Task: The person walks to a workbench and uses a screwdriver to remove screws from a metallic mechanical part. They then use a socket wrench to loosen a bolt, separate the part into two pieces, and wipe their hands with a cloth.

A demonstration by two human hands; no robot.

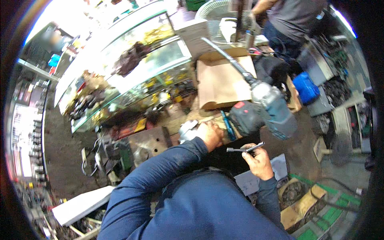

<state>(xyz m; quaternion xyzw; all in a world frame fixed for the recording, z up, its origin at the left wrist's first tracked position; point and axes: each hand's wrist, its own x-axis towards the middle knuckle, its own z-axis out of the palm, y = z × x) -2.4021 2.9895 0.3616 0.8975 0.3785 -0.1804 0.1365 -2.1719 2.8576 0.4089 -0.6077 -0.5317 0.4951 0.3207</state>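
My left hand (211, 136) is at the bench's near edge, its fingers curled against a rounded silver metal part (188, 130). The hand covers part of that piece. To the right, my right hand (259, 164) is closed around a dark metal socket wrench (237, 150), whose slim arms meet at an angle and stick out past the thumb and fingers. Just beyond both hands, a teal cordless impact wrench (280, 120) with a black and red battery (246, 116) lies on the bench. A long metal shaft (226, 56) extends from its head. Beside the battery is a blue-handled tool (228, 125).
An open cardboard box (222, 86) lies beyond the impact wrench. A glass display case (150, 60) stands at the far left, and a metal block with holes (149, 145) sits left of my hand. A person (294, 20) stands near a fan (216, 12) at the back.
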